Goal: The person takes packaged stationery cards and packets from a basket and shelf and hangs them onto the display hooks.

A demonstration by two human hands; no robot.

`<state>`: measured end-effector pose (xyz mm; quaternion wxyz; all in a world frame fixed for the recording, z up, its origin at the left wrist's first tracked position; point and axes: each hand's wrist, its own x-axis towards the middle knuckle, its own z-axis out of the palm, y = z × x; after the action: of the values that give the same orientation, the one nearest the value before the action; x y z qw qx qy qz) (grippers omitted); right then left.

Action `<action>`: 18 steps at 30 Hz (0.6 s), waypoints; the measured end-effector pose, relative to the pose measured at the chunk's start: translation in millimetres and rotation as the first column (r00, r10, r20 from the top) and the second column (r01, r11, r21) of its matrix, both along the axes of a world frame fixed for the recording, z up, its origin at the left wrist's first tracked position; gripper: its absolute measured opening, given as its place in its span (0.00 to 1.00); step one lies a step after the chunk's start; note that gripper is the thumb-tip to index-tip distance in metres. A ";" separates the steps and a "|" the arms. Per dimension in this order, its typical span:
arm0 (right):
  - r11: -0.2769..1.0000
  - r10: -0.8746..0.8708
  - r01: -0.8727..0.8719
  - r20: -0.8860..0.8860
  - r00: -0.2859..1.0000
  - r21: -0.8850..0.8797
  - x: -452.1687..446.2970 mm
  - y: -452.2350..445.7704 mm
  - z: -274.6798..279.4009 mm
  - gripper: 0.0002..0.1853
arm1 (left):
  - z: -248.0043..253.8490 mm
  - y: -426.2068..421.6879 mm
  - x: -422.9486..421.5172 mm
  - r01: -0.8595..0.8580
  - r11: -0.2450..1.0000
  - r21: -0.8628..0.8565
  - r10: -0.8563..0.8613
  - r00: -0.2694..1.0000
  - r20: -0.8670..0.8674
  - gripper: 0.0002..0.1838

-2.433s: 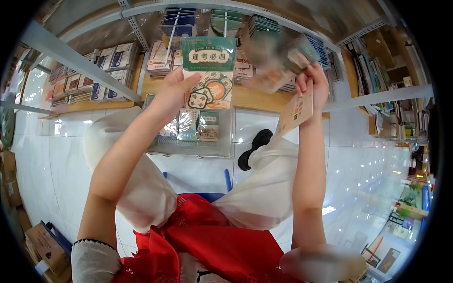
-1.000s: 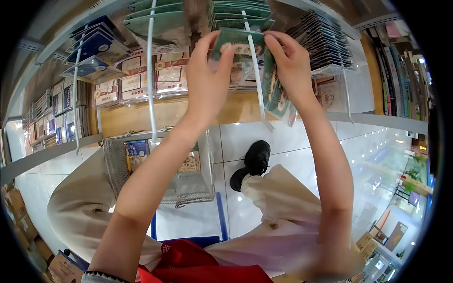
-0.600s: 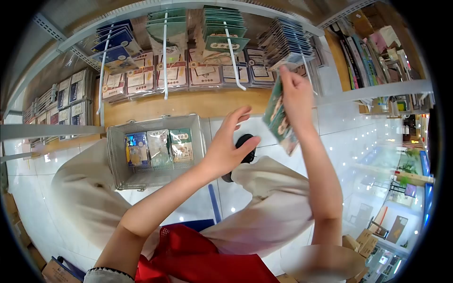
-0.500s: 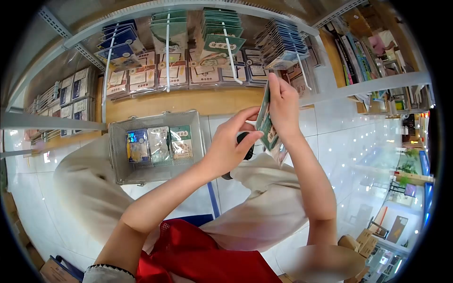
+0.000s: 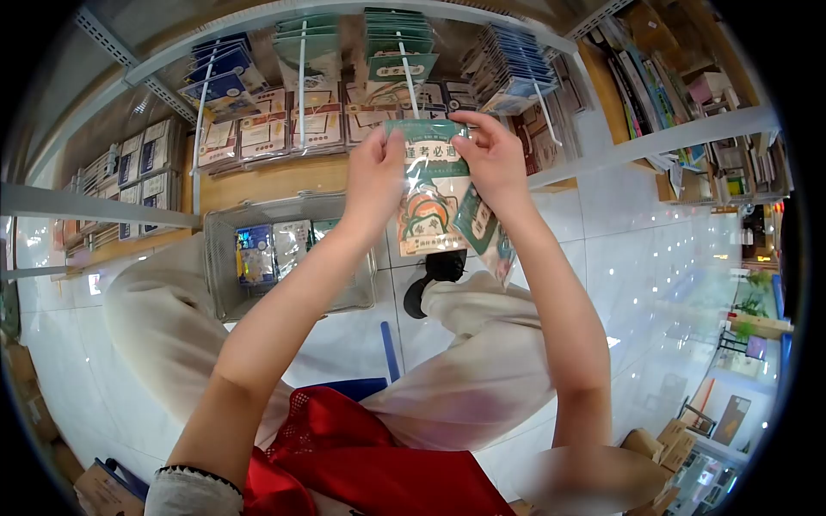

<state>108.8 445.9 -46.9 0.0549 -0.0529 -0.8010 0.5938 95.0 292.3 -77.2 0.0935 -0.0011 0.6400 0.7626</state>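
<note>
A green-and-cream flat packet [image 5: 430,185] with Chinese print and a cartoon drawing faces me, held upright by its top part. My left hand [image 5: 372,176] pinches its left edge, thumb in front. On the opposite side, my right hand [image 5: 497,168] grips the upper right corner. Further green packets [image 5: 475,218] hang tilted beneath the right palm; how many is hidden. Just past the held packet is a white display hook [image 5: 404,73] carrying a row of similar green packets [image 5: 400,39].
A grey mesh basket [image 5: 222,284] with packets inside stands at lower left, partly behind my left forearm. Blue packets [image 5: 225,86] and dark-edged packets [image 5: 514,69] hang on other hooks. Boxed packs [image 5: 317,129] line the wooden shelf [image 5: 258,185]. Books [image 5: 641,99] fill a rack at right.
My left hand has moved up to the packet's left edge. One packet has been turned to face me and separated from the others, which stay in my right hand.
</note>
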 end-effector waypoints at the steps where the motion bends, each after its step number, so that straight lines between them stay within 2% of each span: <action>1: 0.996 -0.023 0.023 0.008 1.000 0.083 -4.0 4.3 -8.1 0.13 | -2.6 2.5 -3.4 0.000 0.998 -0.069 -0.001 1.000 -0.021 0.12; 5: 0.994 -0.025 0.024 0.012 1.000 0.110 -6.4 -0.7 -13.4 0.12 | -10.3 7.7 -4.6 -0.057 0.994 -0.089 0.051 0.997 -0.063 0.11; 9: 0.995 0.005 -0.012 0.067 0.998 0.100 -11.2 7.8 -18.5 0.11 | -23.9 9.5 -7.7 -0.089 0.992 -0.086 0.071 0.978 -0.198 0.09; 10: 0.980 -0.012 0.000 0.060 0.998 0.198 -11.3 6.2 -12.8 0.10 | -29.4 7.7 -9.6 -0.087 0.989 -0.118 0.056 0.969 -0.240 0.09; 11: 0.970 0.014 -0.021 0.030 0.999 0.241 -13.2 7.8 -16.3 0.10 | -35.8 5.7 -12.2 -0.085 0.985 -0.150 0.040 0.959 -0.281 0.08; 14: 0.918 0.067 -0.046 -0.040 0.997 0.394 -26.1 8.4 -25.7 0.10 | -66.0 -0.2 -29.1 -0.073 0.992 -0.103 0.040 0.955 -0.293 0.08; 18: 0.898 0.085 0.011 -0.197 0.977 0.441 -63.4 11.9 -38.6 0.09 | -35.8 5.8 -55.5 -0.109 0.989 -0.099 0.080 0.963 -0.257 0.09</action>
<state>45.3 457.8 -85.6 0.1387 0.0395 -0.9046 0.4010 39.4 298.1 -113.0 -0.0255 0.0600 0.6876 0.7231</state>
